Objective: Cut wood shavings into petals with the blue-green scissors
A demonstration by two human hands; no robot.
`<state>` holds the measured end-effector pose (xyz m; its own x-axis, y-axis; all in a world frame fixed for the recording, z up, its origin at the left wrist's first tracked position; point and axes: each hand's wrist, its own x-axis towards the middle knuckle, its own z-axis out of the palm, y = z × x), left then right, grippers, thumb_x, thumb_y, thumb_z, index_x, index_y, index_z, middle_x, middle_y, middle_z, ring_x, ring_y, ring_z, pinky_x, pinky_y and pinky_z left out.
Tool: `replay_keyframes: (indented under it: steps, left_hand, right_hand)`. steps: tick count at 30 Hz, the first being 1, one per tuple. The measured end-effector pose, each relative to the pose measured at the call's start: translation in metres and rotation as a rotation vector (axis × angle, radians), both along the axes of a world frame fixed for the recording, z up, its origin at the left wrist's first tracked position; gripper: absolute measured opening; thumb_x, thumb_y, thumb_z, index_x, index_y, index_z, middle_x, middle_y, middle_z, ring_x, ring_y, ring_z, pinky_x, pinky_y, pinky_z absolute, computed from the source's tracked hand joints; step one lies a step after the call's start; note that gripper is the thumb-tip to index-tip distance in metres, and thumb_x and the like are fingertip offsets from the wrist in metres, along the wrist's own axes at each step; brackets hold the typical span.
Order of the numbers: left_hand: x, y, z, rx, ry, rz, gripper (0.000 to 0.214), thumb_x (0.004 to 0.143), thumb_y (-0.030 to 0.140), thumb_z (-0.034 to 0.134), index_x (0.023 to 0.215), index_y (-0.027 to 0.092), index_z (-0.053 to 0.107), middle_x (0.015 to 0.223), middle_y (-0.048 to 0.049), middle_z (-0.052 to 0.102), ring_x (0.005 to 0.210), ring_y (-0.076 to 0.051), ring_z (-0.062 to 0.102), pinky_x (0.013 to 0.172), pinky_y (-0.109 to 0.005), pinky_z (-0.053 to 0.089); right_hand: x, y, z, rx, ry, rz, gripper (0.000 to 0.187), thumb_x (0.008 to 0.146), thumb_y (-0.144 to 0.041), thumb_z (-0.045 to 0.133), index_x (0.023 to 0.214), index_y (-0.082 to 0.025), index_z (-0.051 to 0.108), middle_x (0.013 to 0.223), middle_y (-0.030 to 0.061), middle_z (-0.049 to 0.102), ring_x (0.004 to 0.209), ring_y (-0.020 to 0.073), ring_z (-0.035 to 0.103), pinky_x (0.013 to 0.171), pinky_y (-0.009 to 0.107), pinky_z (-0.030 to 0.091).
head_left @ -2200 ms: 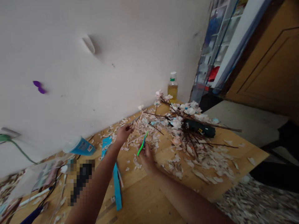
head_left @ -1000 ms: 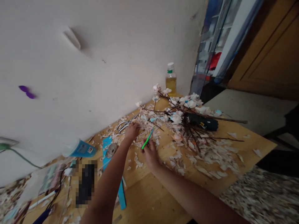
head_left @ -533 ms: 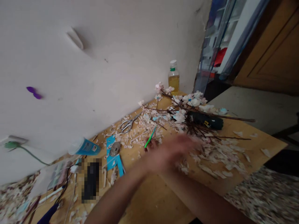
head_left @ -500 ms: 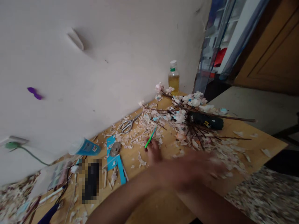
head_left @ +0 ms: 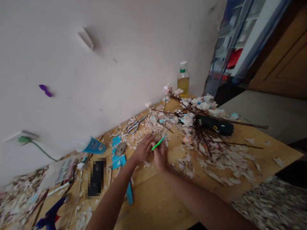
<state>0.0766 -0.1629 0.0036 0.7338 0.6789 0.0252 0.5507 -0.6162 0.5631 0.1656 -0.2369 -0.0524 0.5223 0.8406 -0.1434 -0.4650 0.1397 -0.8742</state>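
Note:
My right hand (head_left: 160, 156) rests on the wooden table (head_left: 155, 198) and grips a thin bright green stick (head_left: 158, 142) that points up and to the right. My left hand (head_left: 143, 149) lies just left of it, fingers stretched toward the green stick among pale petal scraps (head_left: 144, 134); whether it pinches anything is hidden. Metal scissors (head_left: 134, 125) lie free near the wall, behind my left hand. A bundle of dark twigs with white and pink paper flowers (head_left: 196, 111) lies to the right.
A dark glue gun (head_left: 214, 125) sits under the twigs. A bottle of yellow liquid (head_left: 183, 80) stands at the wall. A blue tube (head_left: 92, 146), blue card strips (head_left: 117, 153), a metal disc (head_left: 120, 148), and cables crowd the left. Scraps cover the right side and the floor.
My left hand set the scissors down by the wall, swept right across the table, then came back beside my right hand. My right hand kept the green stick throughout.

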Motion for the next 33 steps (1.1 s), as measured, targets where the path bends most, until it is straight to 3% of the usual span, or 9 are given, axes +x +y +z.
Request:
replay_keyframes:
  steps: [3,6,10,13,18,22,25,29,33]
  left_hand:
    - [-0.013,-0.023,-0.013,-0.058,0.071,-0.040,0.040,0.098,0.034,0.042,0.133,0.025,0.060,0.142,-0.0093,0.057,0.139,-0.025,0.044,0.120,-0.048,0.030]
    - [-0.031,-0.061,-0.010,-0.101,0.011,-0.015,0.031,0.094,0.025,0.048,0.116,0.023,0.069,0.122,-0.0111,0.068,0.120,-0.025,0.059,0.109,-0.043,0.044]
    - [-0.056,-0.119,-0.011,-0.001,-0.326,0.471,0.029,0.098,0.031,0.043,0.110,0.023,0.069,0.128,-0.0110,0.063,0.124,-0.025,0.057,0.108,-0.044,0.045]
    - [-0.062,-0.160,-0.018,0.085,-0.631,0.752,0.047,0.099,0.042,0.043,0.144,0.029,0.044,0.153,-0.0111,0.042,0.142,-0.028,0.040,0.116,-0.050,0.037]
    - [-0.052,-0.209,-0.010,0.068,-0.541,0.702,0.069,0.097,0.039,0.048,0.157,0.036,0.015,0.162,-0.0073,0.027,0.151,-0.028,0.021,0.121,-0.054,0.030]
    - [-0.075,-0.231,-0.002,0.241,-0.140,0.497,0.056,0.094,0.026,0.051,0.148,0.040,0.041,0.154,-0.0030,0.043,0.149,-0.031,0.026,0.120,-0.063,0.025]
    - [-0.115,-0.247,-0.012,0.367,-0.015,0.598,0.049,0.093,0.020,0.049,0.140,0.035,0.053,0.143,-0.0047,0.056,0.140,-0.030,0.044,0.115,-0.060,0.037]
    - [-0.159,-0.273,-0.035,0.377,0.005,0.798,0.037,0.093,0.023,0.051,0.127,0.032,0.064,0.127,-0.0052,0.068,0.123,-0.029,0.060,0.101,-0.053,0.053]
    - [-0.169,-0.289,-0.046,0.308,-0.057,0.642,0.040,0.092,0.021,0.053,0.128,0.036,0.062,0.135,-0.0017,0.063,0.130,-0.025,0.055,0.105,-0.045,0.053]
  right_hand:
    - [-0.001,-0.005,0.006,0.071,-0.034,-0.052,0.035,0.086,-0.046,0.059,0.113,-0.025,0.053,0.111,0.0090,0.065,0.101,0.0236,0.064,0.082,0.036,0.054]
    - [-0.001,-0.012,0.014,0.176,-0.162,0.129,0.025,0.086,-0.039,0.059,0.106,-0.025,0.064,0.100,0.0063,0.070,0.089,0.0237,0.067,0.079,0.036,0.055]
    - [-0.004,-0.034,0.031,0.260,-0.387,0.381,0.023,0.089,-0.029,0.054,0.103,-0.026,0.072,0.088,0.0040,0.073,0.082,0.0249,0.069,0.079,0.037,0.054]
    - [-0.012,-0.059,0.051,0.292,-0.532,0.507,0.027,0.088,-0.021,0.051,0.104,-0.027,0.072,0.089,0.0036,0.073,0.084,0.0253,0.068,0.078,0.036,0.053]
    - [-0.006,-0.089,0.074,0.344,-0.869,0.817,0.029,0.076,-0.008,0.053,0.090,-0.028,0.070,0.075,-0.0011,0.071,0.065,0.0199,0.064,0.059,0.026,0.046]
    - [0.056,-0.105,0.054,0.139,-1.147,0.546,0.029,0.079,-0.016,0.051,0.098,-0.027,0.069,0.097,0.0086,0.074,0.091,0.0298,0.069,0.079,0.040,0.053]
    - [0.115,-0.132,0.021,0.056,-1.240,0.443,0.034,0.081,-0.022,0.047,0.107,-0.025,0.068,0.109,0.0135,0.072,0.105,0.0334,0.068,0.090,0.048,0.053]
    - [0.165,-0.180,-0.010,0.063,-1.288,0.580,0.039,0.085,-0.027,0.049,0.121,-0.028,0.064,0.124,0.0122,0.068,0.115,0.0320,0.065,0.095,0.046,0.055]
    - [0.165,-0.197,-0.013,0.020,-1.332,0.642,0.059,0.086,-0.032,0.056,0.144,-0.030,0.045,0.143,0.0127,0.056,0.128,0.0316,0.057,0.103,0.046,0.051]
